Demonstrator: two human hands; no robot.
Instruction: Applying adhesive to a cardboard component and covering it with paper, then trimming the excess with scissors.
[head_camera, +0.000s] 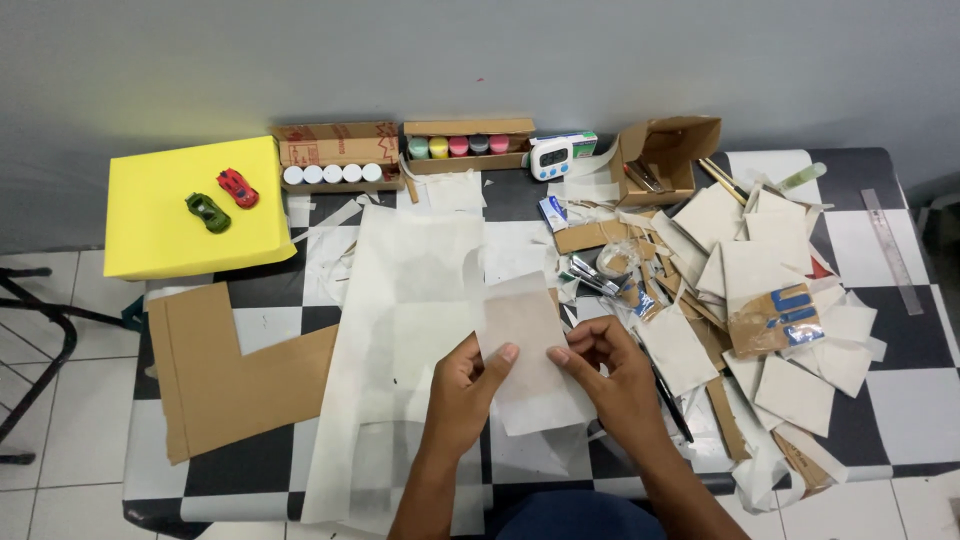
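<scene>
- Left hand (462, 392) and right hand (612, 372) both pinch a translucent paper piece (524, 335) above the checkered bench (890, 395).
- Yellow box (190, 205) far left; two cardboard paint-pot boxes (340, 155) against the wall.

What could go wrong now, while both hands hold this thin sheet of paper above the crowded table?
1. The thin sheet is pinched by the left hand and the right hand on opposite edges; pulling apart might tear it.
2. Paper scraps lie piled near the right hand, so a sweep of the arm could push some off the table.
</scene>
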